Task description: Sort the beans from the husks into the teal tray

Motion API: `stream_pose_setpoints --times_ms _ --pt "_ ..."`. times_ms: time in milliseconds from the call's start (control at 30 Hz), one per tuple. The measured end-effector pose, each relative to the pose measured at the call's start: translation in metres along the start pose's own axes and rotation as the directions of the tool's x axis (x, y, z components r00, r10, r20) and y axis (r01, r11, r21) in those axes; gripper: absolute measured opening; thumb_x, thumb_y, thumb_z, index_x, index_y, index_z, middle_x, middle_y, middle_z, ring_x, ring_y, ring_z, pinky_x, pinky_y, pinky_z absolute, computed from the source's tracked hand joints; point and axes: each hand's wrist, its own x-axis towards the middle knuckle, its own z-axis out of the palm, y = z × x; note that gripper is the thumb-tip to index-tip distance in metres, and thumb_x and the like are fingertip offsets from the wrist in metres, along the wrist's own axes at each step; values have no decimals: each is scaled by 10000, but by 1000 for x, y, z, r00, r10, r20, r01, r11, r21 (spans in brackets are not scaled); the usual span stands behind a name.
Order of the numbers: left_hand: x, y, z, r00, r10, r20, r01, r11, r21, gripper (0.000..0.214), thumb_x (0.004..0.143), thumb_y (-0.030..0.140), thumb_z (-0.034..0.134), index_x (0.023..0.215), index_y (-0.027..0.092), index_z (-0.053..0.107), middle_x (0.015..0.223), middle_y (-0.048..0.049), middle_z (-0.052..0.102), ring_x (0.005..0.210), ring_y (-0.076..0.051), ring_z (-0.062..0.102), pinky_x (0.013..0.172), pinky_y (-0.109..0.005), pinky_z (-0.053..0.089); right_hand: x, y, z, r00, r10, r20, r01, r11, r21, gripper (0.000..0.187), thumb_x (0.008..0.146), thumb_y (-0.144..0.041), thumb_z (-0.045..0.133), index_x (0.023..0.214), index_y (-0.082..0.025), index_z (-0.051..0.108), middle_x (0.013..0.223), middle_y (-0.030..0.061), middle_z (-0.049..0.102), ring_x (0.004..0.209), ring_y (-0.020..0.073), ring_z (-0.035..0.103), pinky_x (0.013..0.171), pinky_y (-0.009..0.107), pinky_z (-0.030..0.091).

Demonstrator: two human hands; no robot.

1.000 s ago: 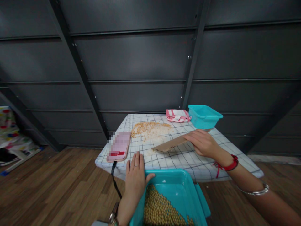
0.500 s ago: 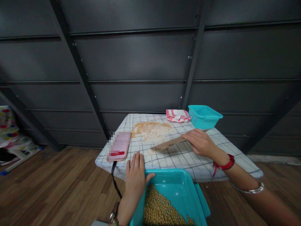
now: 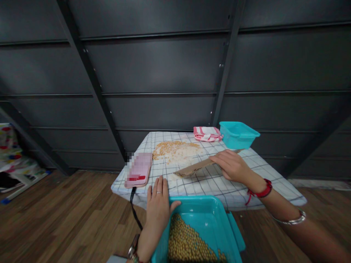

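My right hand (image 3: 229, 166) grips a strip of brown cardboard (image 3: 194, 168) and holds it tilted, its far end low over the checked cloth near some white grains. My left hand (image 3: 158, 204) lies with fingers stretched out at the table's front edge, its thumb over the rim of a turquoise tub (image 3: 203, 199). Inside that tub, round yellowish beans (image 3: 186, 241) are heaped toward the left and front. Further back on the cloth are spread yellow split grains (image 3: 170, 148) and a pale patch of white grains (image 3: 185, 153).
A pink phone (image 3: 139, 170) with a black strap (image 3: 133, 204) lies at the table's left. At the back right are a folded red-and-white cloth (image 3: 207, 134) and a second turquoise tub (image 3: 238, 137). Dark metal panels (image 3: 159, 65) rise behind the table.
My right hand and the cardboard have shifted slightly left and toward me, and the strip's face is turned a little more into view. My left hand stays in place.
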Motion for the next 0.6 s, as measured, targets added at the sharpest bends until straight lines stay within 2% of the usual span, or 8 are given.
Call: stream_pose_setpoints --times_ms 300,433,600 --pt "1 0 0 999 -34 11 35 999 -20 701 745 590 435 1262 117 432 1321 -183 458 1222 -304 403 968 -487 353 -4 -5 -10 1000 16 -9 -15 996 90 444 714 -16 351 1107 -161 497 787 56 636 759 178 565 661 335 456" --pt "2 0 -1 999 -33 9 33 999 -27 710 738 605 432 1257 120 438 1322 -183 456 1219 -305 408 964 -482 360 0 -5 -10 1000 19 -17 -18 999 48 446 712 -14 349 1103 -171 493 785 51 631 750 176 569 661 337 458" --pt "2 0 -1 999 -30 16 30 999 -15 741 721 628 440 1247 106 447 1313 -186 464 1206 -311 422 954 -488 374 3 -10 -8 1000 -27 12 27 999 26 417 693 4 345 1058 -127 498 779 74 631 766 182 568 646 328 456"
